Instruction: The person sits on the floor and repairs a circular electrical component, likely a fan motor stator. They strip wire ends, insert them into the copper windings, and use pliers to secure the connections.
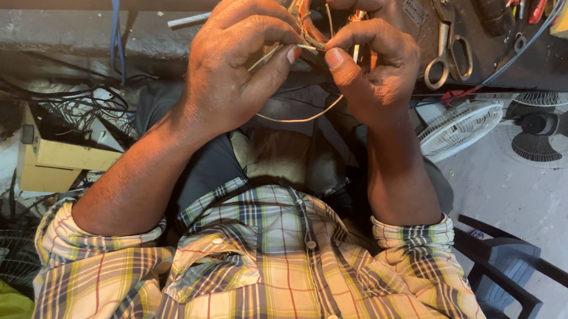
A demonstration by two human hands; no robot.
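Here, close over the lap, the left hand (233, 67) and right hand (371, 54) pinch a thin white wire (294, 118) between thumb and forefinger, against a copper winding coil (311, 11). Scissors (451, 53) lie on the crowded desk (483, 64); a cardboard box (55, 164) sits left.

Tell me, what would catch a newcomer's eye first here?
At top centre, the left hand and right hand pinch a thin pale wire against a copper coil. Scissors lie on the dark bench to the right, and white fan grilles sit on the floor below.
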